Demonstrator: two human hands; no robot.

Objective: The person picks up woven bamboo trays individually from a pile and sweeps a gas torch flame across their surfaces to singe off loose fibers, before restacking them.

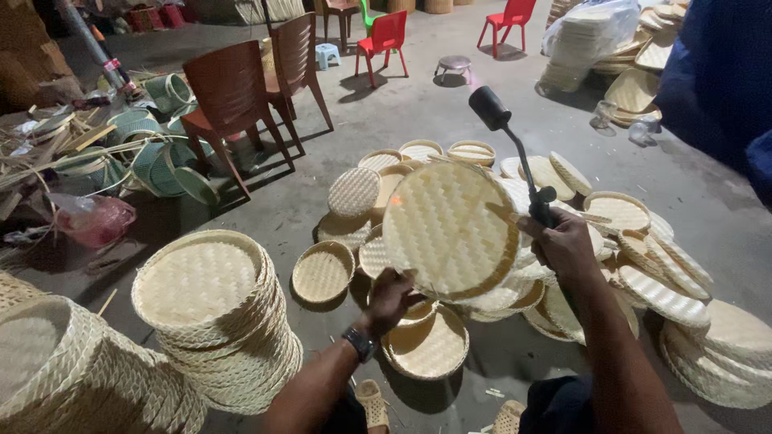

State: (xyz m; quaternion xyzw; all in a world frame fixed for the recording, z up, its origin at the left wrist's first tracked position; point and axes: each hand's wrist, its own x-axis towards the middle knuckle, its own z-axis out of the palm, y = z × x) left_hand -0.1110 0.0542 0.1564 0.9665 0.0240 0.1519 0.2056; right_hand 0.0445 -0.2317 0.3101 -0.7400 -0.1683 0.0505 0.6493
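Gripping round woven tray (449, 229) by its near rim with left hand (392, 297); right hand (565, 245) holding black torch (515, 157). I'm judging: stacks (211, 309) done, loose pile (643, 257) remaining.

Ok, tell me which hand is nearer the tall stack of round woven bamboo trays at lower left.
Left. The left hand, gripping the raised round woven tray, is just right of the stack; the right hand, holding the black torch, is farther right.
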